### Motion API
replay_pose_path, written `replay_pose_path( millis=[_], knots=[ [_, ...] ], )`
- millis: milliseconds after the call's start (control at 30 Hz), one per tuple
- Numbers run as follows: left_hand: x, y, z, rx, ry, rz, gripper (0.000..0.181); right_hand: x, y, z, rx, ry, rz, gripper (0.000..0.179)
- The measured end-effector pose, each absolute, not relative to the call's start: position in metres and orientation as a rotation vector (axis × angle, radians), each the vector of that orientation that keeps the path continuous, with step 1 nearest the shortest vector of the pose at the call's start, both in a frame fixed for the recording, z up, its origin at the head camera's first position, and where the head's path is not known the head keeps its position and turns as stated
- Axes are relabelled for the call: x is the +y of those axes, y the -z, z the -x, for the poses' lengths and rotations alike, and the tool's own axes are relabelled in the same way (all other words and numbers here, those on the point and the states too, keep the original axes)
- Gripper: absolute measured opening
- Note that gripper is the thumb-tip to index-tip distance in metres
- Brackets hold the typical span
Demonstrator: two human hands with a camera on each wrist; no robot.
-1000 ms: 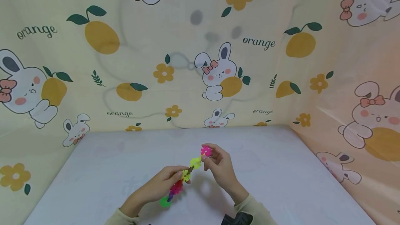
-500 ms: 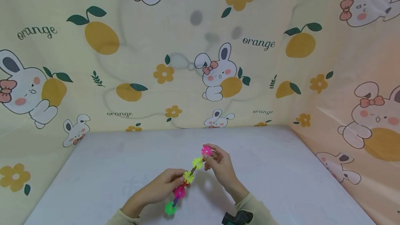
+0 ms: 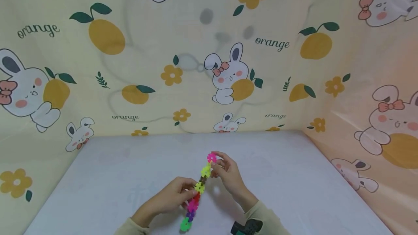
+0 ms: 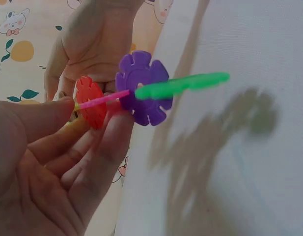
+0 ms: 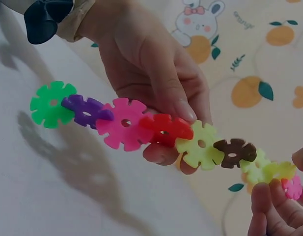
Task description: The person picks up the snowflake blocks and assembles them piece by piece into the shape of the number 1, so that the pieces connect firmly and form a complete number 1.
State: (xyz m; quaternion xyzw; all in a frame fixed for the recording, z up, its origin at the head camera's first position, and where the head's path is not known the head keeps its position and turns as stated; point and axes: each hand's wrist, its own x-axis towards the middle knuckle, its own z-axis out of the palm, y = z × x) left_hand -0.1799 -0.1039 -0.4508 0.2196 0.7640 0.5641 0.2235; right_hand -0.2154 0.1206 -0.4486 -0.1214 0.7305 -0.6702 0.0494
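A chain of slotted plastic snowflake discs hangs between both hands above the table. From its lower end, in the head view, come a green disc (image 3: pixel 185 224), a purple disc (image 3: pixel 191 214) and a pink disc (image 3: pixel 193 205). Beyond them are a red disc (image 5: pixel 166 130), a pale yellow disc (image 5: pixel 199 146), a brown disc (image 5: pixel 234 152) and more yellow. My left hand (image 3: pixel 176 193) pinches the middle, around the red and yellow discs. At the upper end my right hand (image 3: pixel 230 175) holds the chain near another pink disc (image 3: pixel 211 158); its fingers partly hide the yellow there.
The white table (image 3: pixel 114 177) spreads beneath the hands and carries their shadow. A cream curtain (image 3: pixel 156 39) printed with rabbits and oranges stands behind it and along the sides. A dark device (image 3: pixel 246 227) sits by the right sleeve.
The chain's lower end has swung right and toward me, so the chain hangs straighter. My left hand has shifted slightly right and nearer; the right hand keeps its hold with little movement.
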Motion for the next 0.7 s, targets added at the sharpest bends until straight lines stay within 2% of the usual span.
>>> replay_pose_path(
  millis=[367, 700],
  knots=[
    [-0.105, 0.455, 0.18, 2.125, -1.588, -0.488, 0.018, 0.117, 0.453, 0.212, 2.083, 1.898, 0.399, 0.063],
    [-0.107, 0.46, 0.179, 2.07, -1.564, -0.442, 0.018, 0.112, 0.465, 0.213, 1.978, 1.769, 0.47, 0.06]
  ],
)
